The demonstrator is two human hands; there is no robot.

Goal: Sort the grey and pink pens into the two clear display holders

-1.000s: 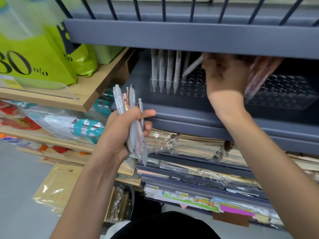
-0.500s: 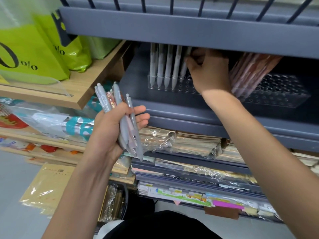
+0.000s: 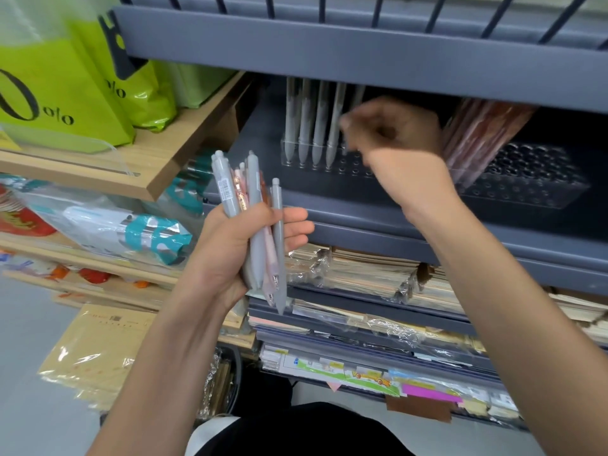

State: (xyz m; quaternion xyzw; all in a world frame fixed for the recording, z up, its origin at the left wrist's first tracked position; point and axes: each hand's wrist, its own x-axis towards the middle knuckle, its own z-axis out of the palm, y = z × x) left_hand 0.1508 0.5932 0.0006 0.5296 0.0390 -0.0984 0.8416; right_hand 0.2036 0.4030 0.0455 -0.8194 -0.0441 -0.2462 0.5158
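1. The left hand (image 3: 237, 255) is curled round a bunch of pens (image 3: 251, 192), grey and pink mixed. The pens stand almost upright with their clicker ends up, in front of the grey shelf (image 3: 355, 222).
2. The right hand (image 3: 394, 143) is inside the shelf opening with its fingers curled. It is blurred, so I cannot tell whether the fingertips pinch anything.
3. That hand and wrist cover the middle of the left holder (image 3: 348, 169) and the gap between the two holders.
4. The front edge of the upper shelf (image 3: 362, 60) hides the tops of the standing pens.
5. To the left, green bags (image 3: 59, 93) sit on a wooden shelf (image 3: 164, 166). Below the grey shelf lie stacks of wrapped paper (image 3: 368, 274).
6. A second ago the right hand held a grey pen tilted over the left holder, and half a second ago it was pressed close to the row.
7. Now it has drawn back a little towards the person, and a fifth pen (image 3: 358, 93) shows at the end of the row, just behind the fingers.
8. The left hand grips its bunch as it did before.
9. The left holder carries four grey pens (image 3: 317, 126) upright side by side at its left end, plus that fifth one. The holes further right are open.
10. The right holder (image 3: 533, 179) has pink pens (image 3: 473, 139) leaning together at its left end, and its other holes are bare.
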